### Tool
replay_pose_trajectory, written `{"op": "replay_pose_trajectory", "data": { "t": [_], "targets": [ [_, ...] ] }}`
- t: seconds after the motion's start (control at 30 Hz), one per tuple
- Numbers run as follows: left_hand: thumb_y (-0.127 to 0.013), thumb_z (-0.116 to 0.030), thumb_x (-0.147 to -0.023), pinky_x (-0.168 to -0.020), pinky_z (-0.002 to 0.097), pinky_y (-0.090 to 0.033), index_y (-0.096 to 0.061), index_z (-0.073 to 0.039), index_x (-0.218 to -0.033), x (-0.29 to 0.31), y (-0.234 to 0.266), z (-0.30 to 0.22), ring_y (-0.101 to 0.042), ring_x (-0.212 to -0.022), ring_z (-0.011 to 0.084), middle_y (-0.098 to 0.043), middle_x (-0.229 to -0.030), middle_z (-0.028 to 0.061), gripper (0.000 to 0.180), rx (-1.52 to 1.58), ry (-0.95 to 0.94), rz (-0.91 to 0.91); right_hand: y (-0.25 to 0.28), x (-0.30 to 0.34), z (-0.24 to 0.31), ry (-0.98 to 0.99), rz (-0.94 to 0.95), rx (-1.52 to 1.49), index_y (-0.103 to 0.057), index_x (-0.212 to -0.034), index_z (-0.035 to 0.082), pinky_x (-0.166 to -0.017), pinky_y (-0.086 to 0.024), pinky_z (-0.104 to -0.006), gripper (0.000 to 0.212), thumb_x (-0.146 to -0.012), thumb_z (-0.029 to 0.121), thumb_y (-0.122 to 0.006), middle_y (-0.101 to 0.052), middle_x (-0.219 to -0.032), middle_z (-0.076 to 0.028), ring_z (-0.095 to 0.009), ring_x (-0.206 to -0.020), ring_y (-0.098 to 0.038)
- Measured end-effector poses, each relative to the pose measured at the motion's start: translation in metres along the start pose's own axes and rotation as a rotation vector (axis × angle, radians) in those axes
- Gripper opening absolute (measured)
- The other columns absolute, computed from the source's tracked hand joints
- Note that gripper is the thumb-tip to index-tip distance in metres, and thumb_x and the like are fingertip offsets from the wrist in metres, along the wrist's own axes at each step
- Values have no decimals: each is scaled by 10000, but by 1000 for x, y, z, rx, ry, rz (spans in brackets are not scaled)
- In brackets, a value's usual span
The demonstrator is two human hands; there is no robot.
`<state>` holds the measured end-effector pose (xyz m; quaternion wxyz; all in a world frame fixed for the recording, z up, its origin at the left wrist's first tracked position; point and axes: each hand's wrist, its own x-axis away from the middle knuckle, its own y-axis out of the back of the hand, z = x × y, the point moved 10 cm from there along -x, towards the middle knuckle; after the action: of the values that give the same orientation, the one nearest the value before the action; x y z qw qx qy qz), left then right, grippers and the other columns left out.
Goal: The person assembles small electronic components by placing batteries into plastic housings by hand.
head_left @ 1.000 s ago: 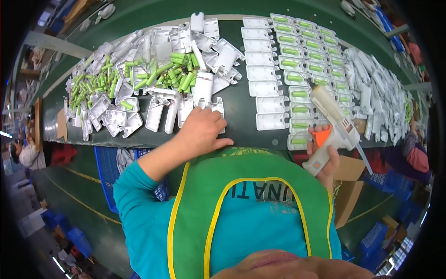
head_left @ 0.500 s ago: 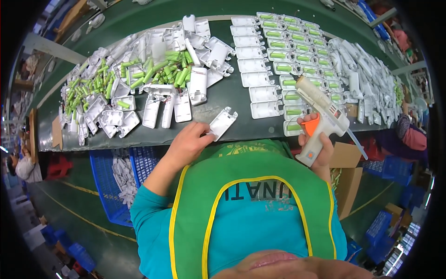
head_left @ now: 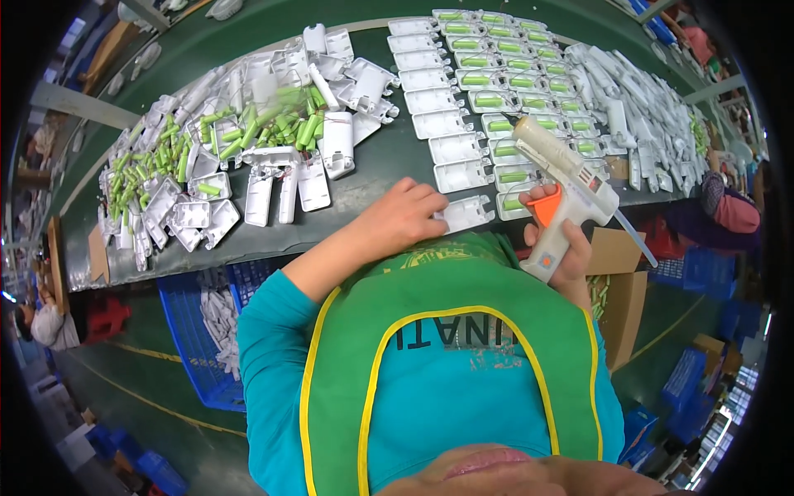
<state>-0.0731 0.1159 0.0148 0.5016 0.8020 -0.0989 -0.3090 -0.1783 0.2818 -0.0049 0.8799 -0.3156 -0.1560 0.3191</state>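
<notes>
My left hand [head_left: 404, 213] has its fingers closed on the near end of a white plastic housing half [head_left: 468, 213], which lies at the near end of a column of similar white housings [head_left: 447, 124]. A white hot glue gun [head_left: 589, 192] with an orange trigger is in my right hand [head_left: 572, 255]. Its nozzle points up and left, over the housings holding green cylindrical batteries [head_left: 513, 176]. A pale glue stick sticks out from the back of the gun.
On the left lies a heap of loose white housings [head_left: 337, 140] and green batteries [head_left: 294, 124]. More white parts [head_left: 653, 116] are piled at the right. Below the table edge are a blue basket [head_left: 188, 347] and a cardboard box [head_left: 624, 298].
My left hand has moved right with the white housing, bringing it to the near end of the empty-housing column. The glue gun stays in my right hand, nearly in place.
</notes>
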Motion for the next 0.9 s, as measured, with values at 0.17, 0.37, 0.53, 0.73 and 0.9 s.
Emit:
{"op": "replay_pose_trajectory", "data": {
  "t": [0.17, 0.37, 0.53, 0.73, 0.9],
  "targets": [
    [-606, -125, -763, -804, 370, -385, -645, -174, -911, -4, -8, 22, -556, -934, 210, -575, -956, 13, 160, -59, 129, -50, 6, 12, 2, 1, -13, -7, -396, -1352, 34, -673, -535, -320, 570, -856, 256, -566, -468, -1358, -144, -302, -1312, -411],
    [-702, -115, -741, -810, 387, -380, -640, -204, -1000, 5, -4, 32, -556, -916, 214, -564, -955, 5, 281, 28, 225, -107, 15, 5, 6, 9, -69, 16, -329, -1411, 31, -655, -543, -318, 655, -849, 250, -585, -391, -1453, -154, -311, -1373, -341],
    [-765, -168, -709, -806, 399, -380, -638, -159, -967, 45, 68, 60, -557, -903, 231, -584, -968, 23, 287, -249, 440, -350, -9, -29, 49, 34, -11, 220, -398, -1317, -12, -586, -544, -284, 593, -835, 265, -605, -520, -1234, -138, -306, -1214, -493],
    [-792, -243, -672, -753, 383, -357, -635, -143, -929, 88, 138, 109, -551, -901, 248, -589, -968, 28, 317, -581, 796, -375, -41, -104, 120, 25, 119, 381, -410, -1324, -30, -662, -526, -242, 548, -929, 336, -514, -559, -1164, -135, -299, -1146, -546],
    [-727, -180, -690, -772, 406, -352, -597, -112, -821, 93, 128, 129, -530, -894, 248, -562, -910, 41, 197, -662, 850, -251, -69, -197, 155, 31, 128, 462, -453, -1311, -36, -682, -517, -224, 501, -980, 339, -453, -601, -1158, -125, -260, -1124, -583]
  ]
}}
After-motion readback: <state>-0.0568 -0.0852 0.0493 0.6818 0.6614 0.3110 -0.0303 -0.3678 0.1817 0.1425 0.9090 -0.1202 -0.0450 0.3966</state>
